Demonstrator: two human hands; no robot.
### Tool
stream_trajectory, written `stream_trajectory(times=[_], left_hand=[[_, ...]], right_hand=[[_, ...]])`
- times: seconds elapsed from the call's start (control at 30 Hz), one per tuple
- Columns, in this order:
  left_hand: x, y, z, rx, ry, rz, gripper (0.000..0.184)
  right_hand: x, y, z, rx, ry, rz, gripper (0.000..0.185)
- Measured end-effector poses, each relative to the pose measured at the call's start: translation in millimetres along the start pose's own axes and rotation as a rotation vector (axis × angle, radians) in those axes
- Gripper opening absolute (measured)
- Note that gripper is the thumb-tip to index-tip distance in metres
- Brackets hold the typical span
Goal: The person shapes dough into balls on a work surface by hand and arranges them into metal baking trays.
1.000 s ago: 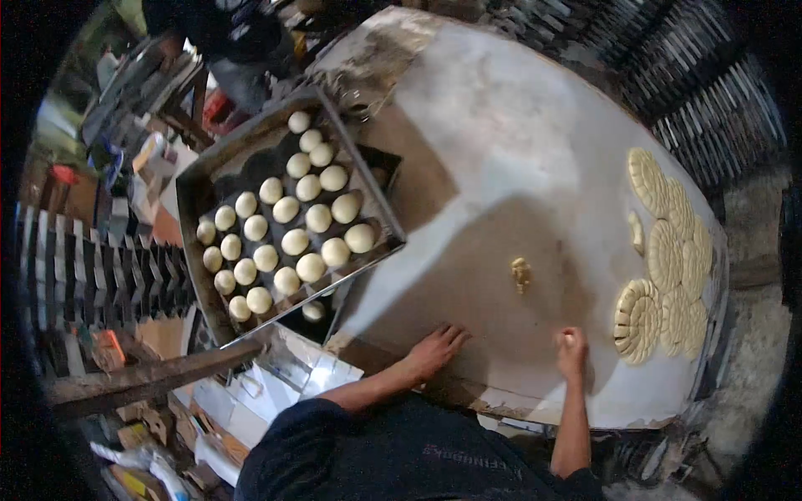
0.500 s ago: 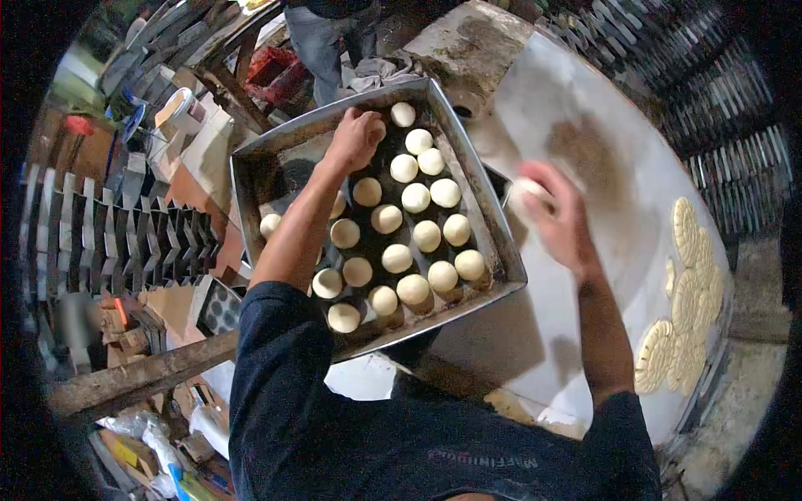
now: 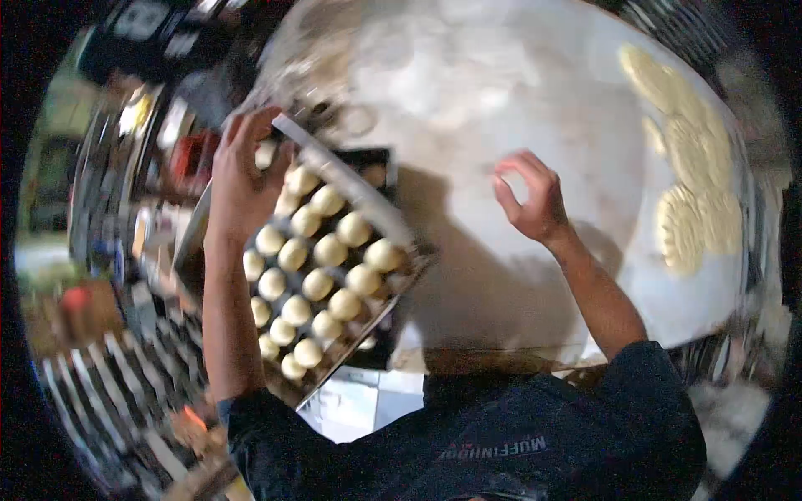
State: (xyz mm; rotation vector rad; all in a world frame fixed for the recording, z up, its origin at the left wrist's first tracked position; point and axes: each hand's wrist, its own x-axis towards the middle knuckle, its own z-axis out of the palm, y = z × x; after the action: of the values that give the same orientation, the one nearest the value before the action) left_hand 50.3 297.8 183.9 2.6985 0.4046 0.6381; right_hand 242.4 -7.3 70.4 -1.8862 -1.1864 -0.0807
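My left hand [image 3: 249,163] is over the far corner of a metal baking tray [image 3: 351,188], its fingertips at the rim. Thumb and fingers are apart, and a pale dough ball [image 3: 265,154] shows between them; contact with it is unclear. Several round dough balls [image 3: 317,284] sit in rows in the tray, partly hidden by my left forearm. Above the pale worktop [image 3: 468,125], my right hand [image 3: 533,199] has curled fingers, with a gap between thumb and fingers and nothing visible in it.
Flattened, ridged dough pieces [image 3: 689,159] lie along the worktop's right side. Under the baking tray, the edge of a black tray [image 3: 380,159] shows. Stacked metal pieces [image 3: 109,392] are blurred at lower left. A person in dark clothing [image 3: 142,42] is at upper left.
My view has swung right, putting the baking tray lower left in view. The dough ball has left my right hand. My left hand is now at the tray's far corner.
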Motion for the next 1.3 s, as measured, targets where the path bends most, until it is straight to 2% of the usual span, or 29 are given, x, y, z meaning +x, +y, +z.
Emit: stream_trajectory(times=[0.03, 0.1, 0.13, 0.2, 0.27, 0.33, 0.4, 0.5, 0.53, 0.57, 0.6, 0.67, 0.7, 0.77, 0.8, 0.83, 0.87, 0.93, 1.0, 1.03, 1.07, 1.13, 1.17, 1.2, 1.23, 1.27, 1.3], left_hand=[[24, 29, 22, -0.024, -0.066, 0.058, 0.039], [74, 102, 81, -0.099, -0.182, 0.2, 0.041], [101, 129, 128, -0.172, -0.243, 0.351, 0.045], [144, 199, 220, -0.213, -0.561, 0.395, 0.054], [180, 248, 341, -0.21, -0.647, 0.477, 0.065], [203, 289, 459, -0.278, -0.611, 0.444, 0.074], [233, 359, 520, -0.349, -0.554, 0.344, 0.08], [274, 420, 587, -0.305, -0.475, 0.41, 0.086], [286, 433, 608, -0.269, -0.413, 0.413, 0.088], [296, 440, 631, -0.374, -0.497, 0.467, 0.093], [299, 456, 634, -0.358, -0.508, 0.486, 0.093], [301, 479, 633, -0.395, -0.851, 0.378, 0.098], [289, 494, 616, -0.17, -0.814, 0.388, 0.101], [270, 487, 596, -0.128, -1.046, 0.138, 0.103], [245, 479, 578, -0.337, -1.056, -0.028, 0.098], [237, 445, 597, -0.647, -1.306, -0.181, 0.073], [209, 425, 586, -0.725, -1.286, -0.221, 0.064], [141, 399, 567, -0.733, -1.121, -0.155, 0.046], [74, 382, 555, -0.689, -0.972, -0.013, 0.029], [40, 375, 555, -0.647, -0.895, 0.092, 0.021], [7, 392, 529, -0.53, -0.85, 0.093, 0.024], [-53, 429, 460, -0.171, -0.816, 0.091, 0.028], [-81, 437, 432, -0.082, -0.8, 0.085, 0.031], [-107, 440, 408, -0.026, -0.789, 0.065, 0.033], [-134, 424, 394, -0.074, -0.738, 0.038, 0.035], [-161, 403, 380, -0.118, -0.684, 0.008, 0.037], [-186, 379, 363, -0.128, -0.66, -0.022, 0.037]], right_hand=[[-36, 31, -29, -0.093, 0.037, 0.168, 0.009], [-107, 76, -79, -0.122, 0.117, 0.345, 0.008], [-142, 96, -94, -0.018, 0.184, 0.441, 0.009], [-201, 115, -138, -0.056, 0.131, 0.51, 0.009], [-266, 152, -176, -0.174, 0.109, 0.65, 0.011], [-338, 186, -214, -0.445, 0.339, 0.382, 0.013], [-381, 197, -260, -0.35, 0.439, 0.715, 0.01], [-393, 187, -284, -0.27, 0.624, 0.854, 0.007], [-394, 188, -282, -0.337, 0.637, 0.821, 0.008], [-394, 192, -281, -0.403, 0.651, 0.782, 0.011], [-392, 195, -282, -0.39, 0.673, 0.793, 0.011], [-389, 194, -279, -0.378, 0.641, 0.77, 0.014], [-388, 198, -277, -0.34, 0.694, 0.733, 0.015], [-385, 201, -275, -0.321, 0.705, 0.751, 0.014], [-383, 201, -275, -0.323, 0.698, 0.765, 0.014], [-381, 199, -275, -0.314, 0.718, 0.762, 0.014], [-380, 196, -277, -0.336, 0.679, 0.782, 0.016], [-371, 192, -283, -0.368, 0.647, 0.789, 0.02], [-351, 184, -282, -0.392, 0.435, 0.71, 0.037], [-340, 179, -276, -0.493, 0.408, 0.591, 0.046], [-332, 178, -264, -0.589, 0.377, 0.473, 0.055], [-324, 208, -223, -0.579, 0.073, 0.459, 0.06], [-316, 207, -212, -0.594, 0.06, 0.438, 0.06], [-306, 199, -200, -0.622, 0.137, 0.413, 0.061], [-300, 189, -188, -0.644, 0.211, 0.385, 0.062], [-299, 181, -182, -0.645, 0.188, 0.357, 0.062], [-300, 177, -177, -0.58, 0.16, 0.449, 0.063]])
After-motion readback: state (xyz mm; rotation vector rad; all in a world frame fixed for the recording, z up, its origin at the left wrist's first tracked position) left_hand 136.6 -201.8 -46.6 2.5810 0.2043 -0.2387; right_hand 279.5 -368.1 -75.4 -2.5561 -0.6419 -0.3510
